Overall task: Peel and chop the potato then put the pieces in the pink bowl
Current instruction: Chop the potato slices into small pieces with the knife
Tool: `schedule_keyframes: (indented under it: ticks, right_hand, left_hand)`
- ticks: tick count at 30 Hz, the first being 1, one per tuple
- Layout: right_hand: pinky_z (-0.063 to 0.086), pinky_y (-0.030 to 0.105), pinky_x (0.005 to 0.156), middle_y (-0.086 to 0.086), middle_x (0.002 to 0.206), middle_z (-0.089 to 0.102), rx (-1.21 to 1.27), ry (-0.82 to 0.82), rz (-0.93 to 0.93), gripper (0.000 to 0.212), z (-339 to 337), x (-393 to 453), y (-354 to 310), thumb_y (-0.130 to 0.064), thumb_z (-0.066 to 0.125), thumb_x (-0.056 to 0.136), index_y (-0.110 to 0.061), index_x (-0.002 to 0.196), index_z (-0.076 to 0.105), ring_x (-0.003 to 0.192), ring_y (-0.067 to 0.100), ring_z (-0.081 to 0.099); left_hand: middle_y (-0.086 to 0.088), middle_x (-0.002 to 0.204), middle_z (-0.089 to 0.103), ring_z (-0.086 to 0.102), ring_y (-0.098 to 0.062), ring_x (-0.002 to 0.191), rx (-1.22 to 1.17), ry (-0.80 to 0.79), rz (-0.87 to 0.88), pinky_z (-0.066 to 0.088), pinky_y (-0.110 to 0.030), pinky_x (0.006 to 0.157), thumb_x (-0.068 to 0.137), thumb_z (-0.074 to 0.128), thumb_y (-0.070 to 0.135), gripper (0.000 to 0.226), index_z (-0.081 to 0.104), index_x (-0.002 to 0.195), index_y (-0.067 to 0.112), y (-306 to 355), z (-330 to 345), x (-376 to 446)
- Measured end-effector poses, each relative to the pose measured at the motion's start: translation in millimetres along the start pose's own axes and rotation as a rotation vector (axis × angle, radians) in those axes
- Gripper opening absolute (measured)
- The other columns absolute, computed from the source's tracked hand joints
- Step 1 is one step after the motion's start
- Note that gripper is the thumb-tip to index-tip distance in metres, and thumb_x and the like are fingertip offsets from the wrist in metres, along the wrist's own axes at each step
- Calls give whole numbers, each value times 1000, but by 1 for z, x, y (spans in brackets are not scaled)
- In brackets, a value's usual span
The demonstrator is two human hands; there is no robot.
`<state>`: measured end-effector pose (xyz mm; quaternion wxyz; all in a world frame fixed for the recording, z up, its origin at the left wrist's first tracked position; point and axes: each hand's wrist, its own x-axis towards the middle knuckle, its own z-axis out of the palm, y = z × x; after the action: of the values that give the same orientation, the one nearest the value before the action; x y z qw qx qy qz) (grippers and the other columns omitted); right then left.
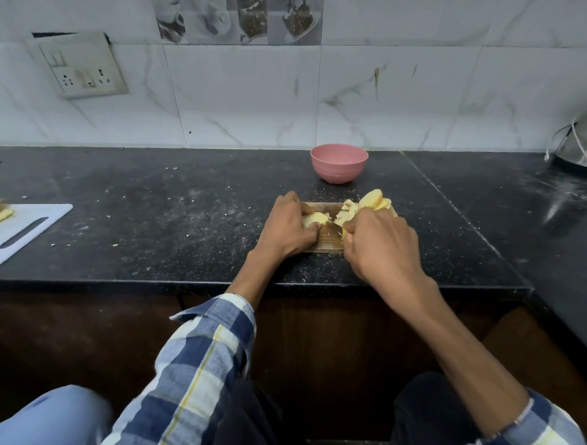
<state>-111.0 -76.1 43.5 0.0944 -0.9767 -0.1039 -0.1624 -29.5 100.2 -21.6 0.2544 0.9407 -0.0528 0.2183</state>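
On the wooden cutting board (329, 237), the left hand (287, 227) grips a peeled potato piece (313, 219). The right hand (381, 242) curls round a yellow-handled knife (345, 234) beside cut slices (371, 199). The pink bowl (339, 163) stands behind on the dark surface (172, 206).

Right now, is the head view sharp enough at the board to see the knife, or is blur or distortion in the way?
Head view: hands and wooden board are slightly soft, the right hand hides most of the knife; counter edge bows from wide-angle distortion; pink bowl reads clearly.
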Motion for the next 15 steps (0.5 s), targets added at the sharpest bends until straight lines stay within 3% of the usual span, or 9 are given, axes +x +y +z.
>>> schedule_keyframes:
  ticks: [6, 9, 15]
  right_hand:
    - [36, 33, 73, 9, 114, 66, 111, 52, 40, 25, -14, -8, 6, -30, 58, 100, -25, 120, 73, 102, 31, 63]
    - [35, 33, 70, 11, 111, 67, 121, 95, 48, 25, -6, 2, -2, -29, 56, 101, -19, 118, 71, 99, 31, 63]
    - [36, 36, 73, 14, 115, 65, 105, 27, 21, 27, 13, 27, -18, -27, 63, 96, -12, 117, 66, 105, 36, 63]
  left_hand:
    - [-5, 100, 52, 49, -25, 100, -41, 39, -16, 42, -33, 92, 86, 73, 30, 37, 76, 121, 16, 1, 3, -4]
    - [-2, 99, 49, 46, -21, 99, -73, 51, -16, 36, -27, 86, 87, 76, 30, 34, 76, 119, 18, -1, 4, -5]
    - [0, 96, 46, 46, -21, 98, -98, 73, -15, 39, -30, 87, 86, 77, 28, 34, 77, 116, 13, -4, 7, -4]
